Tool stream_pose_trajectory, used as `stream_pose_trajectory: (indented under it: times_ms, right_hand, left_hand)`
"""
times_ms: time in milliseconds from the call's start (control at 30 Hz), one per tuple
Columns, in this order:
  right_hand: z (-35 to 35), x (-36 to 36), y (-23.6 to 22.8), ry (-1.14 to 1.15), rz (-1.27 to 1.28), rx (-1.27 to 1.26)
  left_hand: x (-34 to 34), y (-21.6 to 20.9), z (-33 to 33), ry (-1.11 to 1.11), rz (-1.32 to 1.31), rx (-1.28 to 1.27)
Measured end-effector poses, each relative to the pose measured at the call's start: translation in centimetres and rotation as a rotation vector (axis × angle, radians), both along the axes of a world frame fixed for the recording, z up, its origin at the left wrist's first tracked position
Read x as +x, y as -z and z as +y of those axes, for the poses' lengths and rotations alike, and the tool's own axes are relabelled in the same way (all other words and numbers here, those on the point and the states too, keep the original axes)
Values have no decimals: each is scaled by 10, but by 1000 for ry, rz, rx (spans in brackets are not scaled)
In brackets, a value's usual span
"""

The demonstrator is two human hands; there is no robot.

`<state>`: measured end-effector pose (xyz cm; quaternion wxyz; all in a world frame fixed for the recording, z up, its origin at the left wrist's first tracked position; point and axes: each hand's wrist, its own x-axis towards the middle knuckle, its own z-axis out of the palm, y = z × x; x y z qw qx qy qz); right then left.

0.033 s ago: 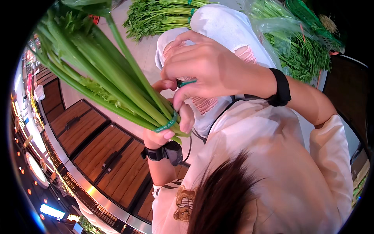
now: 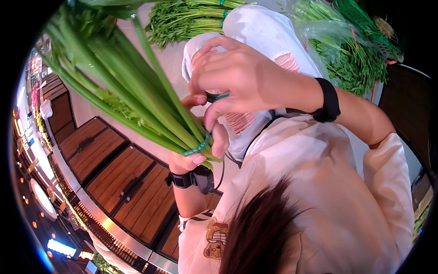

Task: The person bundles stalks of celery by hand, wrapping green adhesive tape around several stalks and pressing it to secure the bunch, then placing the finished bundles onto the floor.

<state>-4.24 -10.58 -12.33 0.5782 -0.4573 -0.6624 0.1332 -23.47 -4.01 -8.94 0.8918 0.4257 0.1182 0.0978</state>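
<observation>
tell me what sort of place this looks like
Probably the produce area of a shop or market: the left hand holds a banded bunch of green stalks, more banded greens lie near the top of the view, and wood-fronted cabinets line the left.

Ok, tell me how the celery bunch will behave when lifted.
The celery bunch will probably feel stiff along its thick, straight stalks. Its free end may sway, since the green band binds it only near the base. It may feel top-heavy, as the left hand grips that base.

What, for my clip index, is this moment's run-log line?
left hand: holds celery | green tie: around celery | right hand: curled beside celery | tied greens: near white trousers
</observation>
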Motion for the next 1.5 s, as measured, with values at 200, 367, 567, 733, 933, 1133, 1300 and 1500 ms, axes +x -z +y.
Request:
stream_pose_trajectory:
  times_ms: [200, 367, 567, 733, 933, 1133, 1300, 1500]
  right_hand:
    - [20, 2, 22, -173, 72, -137]
    - [-4, 6, 15, -143, 173, -219]
    - [-46, 23, 4, 217, 318, -303]
    - [-67, 58, -67, 205, 66, -89]
    - [-17, 57, -118, -205, -184, -1030]
    - [-18, 58, -38, -455, -307, -1682]
    - [-43, 28, 17, -440, -50, -1925]
    - [-46, 4, 27, -498, 173, -1648]
  left_hand:
    - [19, 23, -12, 181, -237, -202]
    - [25, 16, -28, 79, -310, -331]
    - [31, -1, -29, 53, -64, -348]
    - [34, -14, -35, -16, 129, -260]
    - [46, -3, -65, 168, 428, 377]
    - [35, -2, -97, 348, 683, 1088]
    - [23, 1, -119, 285, 532, 1646]
    - [15, 5, -114, 307, 557, 1668]
